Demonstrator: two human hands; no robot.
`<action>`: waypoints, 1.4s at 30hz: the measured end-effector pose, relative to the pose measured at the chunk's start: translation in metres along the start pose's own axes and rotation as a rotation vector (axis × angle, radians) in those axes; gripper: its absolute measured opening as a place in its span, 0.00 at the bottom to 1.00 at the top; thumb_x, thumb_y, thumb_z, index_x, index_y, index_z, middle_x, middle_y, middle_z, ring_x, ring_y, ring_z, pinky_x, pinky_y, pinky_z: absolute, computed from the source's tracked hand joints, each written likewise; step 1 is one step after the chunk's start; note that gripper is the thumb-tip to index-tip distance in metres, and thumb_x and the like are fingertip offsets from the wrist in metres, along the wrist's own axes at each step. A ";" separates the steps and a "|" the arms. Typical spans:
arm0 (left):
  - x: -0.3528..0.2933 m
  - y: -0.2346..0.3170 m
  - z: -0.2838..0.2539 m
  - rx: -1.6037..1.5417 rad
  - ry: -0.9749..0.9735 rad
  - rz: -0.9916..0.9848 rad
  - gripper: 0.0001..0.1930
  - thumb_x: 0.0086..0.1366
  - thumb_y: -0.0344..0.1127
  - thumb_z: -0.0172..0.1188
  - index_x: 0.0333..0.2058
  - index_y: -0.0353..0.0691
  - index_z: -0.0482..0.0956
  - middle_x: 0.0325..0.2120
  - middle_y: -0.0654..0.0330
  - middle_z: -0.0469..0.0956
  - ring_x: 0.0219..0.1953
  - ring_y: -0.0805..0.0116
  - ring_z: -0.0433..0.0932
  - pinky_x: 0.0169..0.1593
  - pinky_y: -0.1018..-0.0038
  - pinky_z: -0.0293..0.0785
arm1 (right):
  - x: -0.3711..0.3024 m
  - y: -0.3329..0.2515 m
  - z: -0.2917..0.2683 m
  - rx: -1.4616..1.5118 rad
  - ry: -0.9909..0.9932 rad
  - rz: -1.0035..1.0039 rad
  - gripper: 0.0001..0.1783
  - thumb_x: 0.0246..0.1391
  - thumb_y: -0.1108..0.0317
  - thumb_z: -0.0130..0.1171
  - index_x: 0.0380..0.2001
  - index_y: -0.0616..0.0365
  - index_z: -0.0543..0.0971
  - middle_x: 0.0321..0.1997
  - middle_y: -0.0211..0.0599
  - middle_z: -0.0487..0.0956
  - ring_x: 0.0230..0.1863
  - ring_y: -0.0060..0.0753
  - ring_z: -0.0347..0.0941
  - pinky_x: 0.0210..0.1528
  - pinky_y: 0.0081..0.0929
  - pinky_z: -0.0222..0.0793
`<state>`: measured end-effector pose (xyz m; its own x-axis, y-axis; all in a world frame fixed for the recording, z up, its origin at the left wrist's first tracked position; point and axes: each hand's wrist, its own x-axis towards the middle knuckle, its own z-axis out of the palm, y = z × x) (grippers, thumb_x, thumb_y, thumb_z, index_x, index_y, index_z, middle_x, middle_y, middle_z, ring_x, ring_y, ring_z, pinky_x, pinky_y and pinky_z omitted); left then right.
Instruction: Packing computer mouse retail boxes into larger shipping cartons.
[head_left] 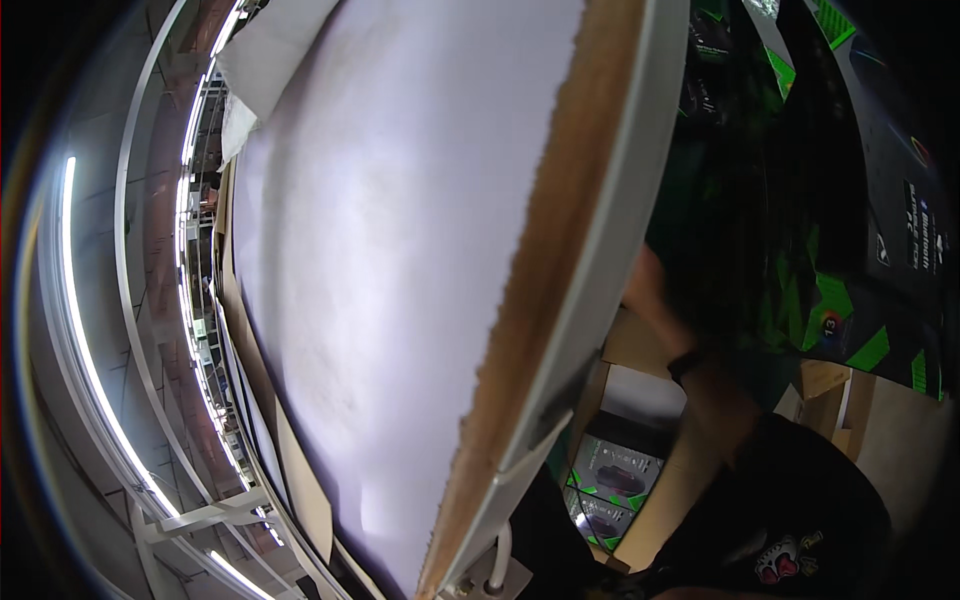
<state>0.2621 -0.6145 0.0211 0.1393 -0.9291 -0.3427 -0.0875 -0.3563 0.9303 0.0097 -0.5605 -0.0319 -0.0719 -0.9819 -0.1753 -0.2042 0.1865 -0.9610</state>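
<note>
One forearm in a black sleeve, with a dark wristband, reaches up from the lower right; I take it as my right arm. My right hand (645,285) is beside the edge of a worktop, its fingers hidden behind that edge, so I cannot tell what it holds. Just below the forearm stands an open brown carton (672,480). Inside it lie black-and-green retail boxes (617,470), each with a dark rounded device pictured on it. My left hand is out of view.
A white-covered worktop (400,220) with a torn-edged brown strip (560,200) and pale metal rim fills the middle. Large black-and-green printed packaging (850,290) stands at the right. Brown cardboard sheets (290,470) line the worktop's left side. Lit ceiling tubes (75,300) show at far left.
</note>
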 end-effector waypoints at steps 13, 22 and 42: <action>0.018 -0.103 0.042 -0.371 0.160 0.075 0.26 0.65 0.39 0.57 0.60 0.38 0.65 0.54 0.58 0.70 0.54 0.66 0.70 0.54 0.66 0.70 | 0.032 -0.027 0.026 0.060 0.126 -0.127 0.34 0.53 0.50 0.61 0.53 0.65 0.66 0.53 0.55 0.70 0.53 0.53 0.71 0.54 0.42 0.66; -0.065 -0.081 0.080 -0.574 0.095 -0.109 0.23 0.67 0.39 0.56 0.57 0.36 0.66 0.51 0.58 0.72 0.53 0.67 0.72 0.56 0.68 0.69 | 0.045 0.057 0.026 0.185 -0.018 0.053 0.34 0.46 0.53 0.68 0.50 0.63 0.69 0.42 0.53 0.79 0.45 0.47 0.78 0.46 0.37 0.71; -0.533 -0.200 0.243 0.789 0.518 -0.048 0.35 0.51 0.35 0.65 0.58 0.37 0.63 0.49 0.50 0.67 0.52 0.48 0.66 0.55 0.58 0.62 | -0.199 -0.055 -0.143 -0.019 -0.873 0.192 0.50 0.34 0.65 0.62 0.64 0.68 0.56 0.59 0.50 0.68 0.58 0.39 0.65 0.57 0.27 0.62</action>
<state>-0.0346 -0.0725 -0.0141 0.5643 -0.8194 -0.1005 -0.6865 -0.5333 0.4943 -0.1043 -0.3709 0.0863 0.6605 -0.6078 -0.4407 -0.2818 0.3433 -0.8959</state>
